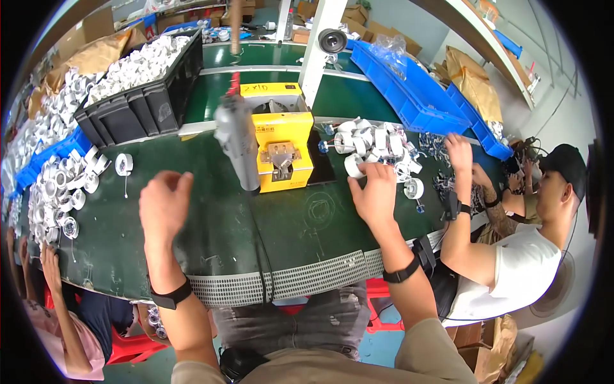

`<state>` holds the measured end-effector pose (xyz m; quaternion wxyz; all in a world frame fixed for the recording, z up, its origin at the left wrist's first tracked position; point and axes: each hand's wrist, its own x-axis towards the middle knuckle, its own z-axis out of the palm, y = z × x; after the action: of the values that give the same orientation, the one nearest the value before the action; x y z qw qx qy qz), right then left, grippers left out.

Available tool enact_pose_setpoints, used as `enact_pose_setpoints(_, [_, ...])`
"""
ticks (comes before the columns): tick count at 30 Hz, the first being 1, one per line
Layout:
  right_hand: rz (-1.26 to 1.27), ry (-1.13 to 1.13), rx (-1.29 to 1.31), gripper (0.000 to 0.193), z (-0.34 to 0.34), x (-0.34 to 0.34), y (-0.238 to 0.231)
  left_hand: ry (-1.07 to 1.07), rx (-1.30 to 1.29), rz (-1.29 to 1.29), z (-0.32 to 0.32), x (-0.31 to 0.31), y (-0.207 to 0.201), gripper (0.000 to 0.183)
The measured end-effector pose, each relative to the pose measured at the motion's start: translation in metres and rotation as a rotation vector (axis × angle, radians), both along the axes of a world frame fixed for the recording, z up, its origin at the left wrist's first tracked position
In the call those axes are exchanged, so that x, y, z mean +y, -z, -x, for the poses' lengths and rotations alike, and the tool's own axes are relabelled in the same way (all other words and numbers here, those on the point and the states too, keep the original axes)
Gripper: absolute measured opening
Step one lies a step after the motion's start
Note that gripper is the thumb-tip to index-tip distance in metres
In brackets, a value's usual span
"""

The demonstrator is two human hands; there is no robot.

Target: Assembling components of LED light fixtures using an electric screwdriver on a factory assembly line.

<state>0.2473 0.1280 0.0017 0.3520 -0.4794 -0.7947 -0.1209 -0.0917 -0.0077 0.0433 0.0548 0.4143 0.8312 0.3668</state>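
Observation:
Above the green tabletop (217, 246), my left hand (165, 206) is raised with bent fingers, the thumb apart and nothing visible in it. My right hand (376, 195) reaches to the near edge of a pile of white round parts (377, 142), some with wires and small blue pieces. Its thumb and fingers are apart beside a white ring-shaped part (353, 165); the fingertips are partly hidden. Between my hands stands a yellow box-shaped machine (284, 169) with a metal fixture in front. A grey electric screwdriver (238, 142), blurred, hangs upright beside it.
White parts (61, 192) lie heaped at the left, before a full black crate (137, 115). Blue bins (416, 102) stand at the far right. A black cable (259, 256) crosses the table's front edge. Co-workers (511, 256) sit on both sides, one reaching over small metal parts.

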Motion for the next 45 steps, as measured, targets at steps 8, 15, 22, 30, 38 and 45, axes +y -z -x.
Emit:
enact_pose_setpoints(8, [-0.037,-0.560,0.225,0.031,0.051,-0.067,-0.008,0.824,-1.067,0.047,-0.091,0.019,0.032,0.054])
enact_pose_setpoints(15, [0.335,-0.624,0.415,0.032,0.043,-0.069,-0.012,1.000,-1.320,0.015,-0.085,0.024,0.032,0.044])
enact_pose_setpoints(22, [1.435,-0.583,0.987,0.036,0.037,-0.054,-0.003,1.029,-1.430,0.067,-0.085,0.021,0.027,0.050])
enact_pose_setpoints(30, [1.578,-0.744,0.913,0.039,0.036,-0.051,-0.001,1.195,-1.247,0.096,-0.084,0.023,0.025,0.047])
enact_pose_setpoints(38, [1.360,-0.789,1.026,0.018,0.036,-0.056,-0.002,1.010,-1.423,-0.017,-0.087,0.022,0.027,0.035])
enact_pose_setpoints(45, [0.705,-0.611,0.496,0.011,0.049,-0.069,-0.003,0.855,-1.566,0.042,-0.083,0.029,0.039,0.043])
